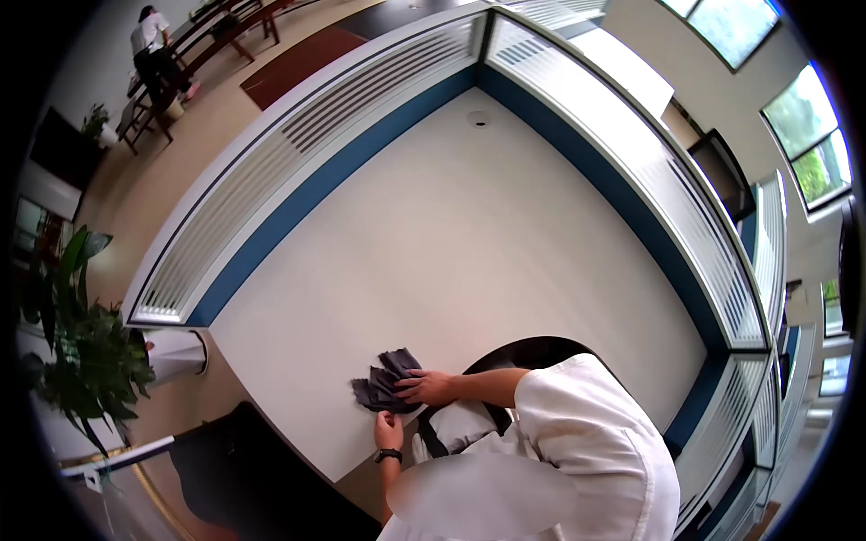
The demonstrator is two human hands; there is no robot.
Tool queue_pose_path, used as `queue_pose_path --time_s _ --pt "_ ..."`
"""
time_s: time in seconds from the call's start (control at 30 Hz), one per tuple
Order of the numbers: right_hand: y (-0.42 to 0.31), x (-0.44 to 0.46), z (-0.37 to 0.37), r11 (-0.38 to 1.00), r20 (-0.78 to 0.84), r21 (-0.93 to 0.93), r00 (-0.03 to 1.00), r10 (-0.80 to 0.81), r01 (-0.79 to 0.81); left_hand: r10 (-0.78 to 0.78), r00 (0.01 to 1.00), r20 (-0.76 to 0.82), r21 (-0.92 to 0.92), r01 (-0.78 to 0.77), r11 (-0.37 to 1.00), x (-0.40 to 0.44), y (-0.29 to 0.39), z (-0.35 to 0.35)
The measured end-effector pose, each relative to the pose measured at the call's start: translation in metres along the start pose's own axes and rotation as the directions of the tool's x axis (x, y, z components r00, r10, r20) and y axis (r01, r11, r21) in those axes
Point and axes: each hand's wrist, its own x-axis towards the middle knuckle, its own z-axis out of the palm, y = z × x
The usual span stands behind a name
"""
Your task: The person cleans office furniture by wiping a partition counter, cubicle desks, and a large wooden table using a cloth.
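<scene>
A dark grey cloth (pixel 386 380) with ragged edges lies bunched near the front left edge of the pale desk (pixel 451 243). My right hand (pixel 428 387) reaches in from the right and rests on the cloth, its fingers stretched out over the fabric. Just below it, my left hand (pixel 389 430), with a black watch at the wrist, pinches the cloth's lower edge by the desk edge. Part of the cloth is hidden under my right hand.
Low partitions (pixel 595 135) with blue bases border the desk. A round cable hole (pixel 478 119) sits in the far corner. A black chair back (pixel 532 350) is beside my body. Left stand a leafy plant (pixel 86 352) and a dark chair (pixel 244 478). A person (pixel 152 50) stands far off.
</scene>
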Motion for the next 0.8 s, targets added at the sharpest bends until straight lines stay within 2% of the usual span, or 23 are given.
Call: queue_pose_path --time_s 0.1,0.13,0.17,0.23,0.3,0.37,0.43,0.47,0.5,0.57,0.63,0.7,0.77,0.8 --pt "0.005 -0.035 -0.001 0.984 -0.022 0.066 0.986 0.168 -0.167 0.062 0.988 0.144 0.041 -0.069 0.997 0.011 0.022 -0.007" --pt "0.004 -0.051 -0.011 0.968 -0.066 0.073 0.967 0.245 -0.240 0.184 0.965 0.189 0.069 -0.200 0.977 0.019 0.027 -0.007" --pt "0.005 -0.070 -0.019 0.941 -0.152 0.107 0.930 0.333 -0.320 0.304 0.923 0.235 0.090 -0.332 0.939 0.026 0.034 -0.006" --pt "0.017 -0.105 -0.016 0.869 -0.334 0.173 0.802 0.495 -0.464 0.341 0.892 0.295 0.109 -0.386 0.916 0.040 0.049 0.000" --pt "0.021 -0.144 -0.019 0.751 -0.464 0.219 0.611 0.642 -0.622 0.355 0.866 0.353 0.149 -0.426 0.892 0.052 0.059 0.008" --pt "0.020 -0.191 -0.032 0.593 -0.547 0.291 0.378 0.747 -0.751 0.368 0.840 0.398 0.159 -0.458 0.875 0.059 0.083 0.016" --pt "0.025 -0.244 -0.019 0.430 -0.602 0.441 0.096 0.792 -0.788 0.357 0.795 0.491 0.156 -0.483 0.861 0.065 0.101 0.026" --pt "0.019 -0.269 -0.011 0.315 -0.581 0.521 -0.059 0.812 -0.794 0.369 0.772 0.518 0.165 -0.514 0.842 0.069 0.107 0.032" --pt "0.010 -0.293 -0.004 0.195 -0.543 0.598 -0.215 0.812 -0.777 0.362 0.762 0.537 0.182 -0.524 0.832 0.071 0.117 0.035" --pt "0.000 -0.343 0.032 0.041 -0.552 0.651 -0.436 0.711 -0.758 0.294 0.731 0.615 0.222 -0.519 0.825 0.076 0.138 0.042" --pt "-0.020 -0.384 0.062 -0.212 -0.379 0.774 -0.705 0.600 -0.597 0.258 0.721 0.644 0.263 -0.524 0.810 0.082 0.146 0.047" --pt "-0.035 -0.421 0.102 -0.396 -0.233 0.819 -0.871 0.432 -0.415 0.153 0.701 0.697 0.278 -0.460 0.843 0.089 0.163 0.054" --pt "-0.039 -0.457 0.126 -0.558 -0.046 0.805 -0.958 0.283 -0.203 0.143 0.708 0.692 0.274 -0.441 0.854 0.096 0.176 0.063" --pt "-0.033 -0.466 0.124 -0.565 0.036 0.821 -0.981 0.189 -0.079 0.134 0.718 0.683 0.264 -0.414 0.871 0.096 0.178 0.062"
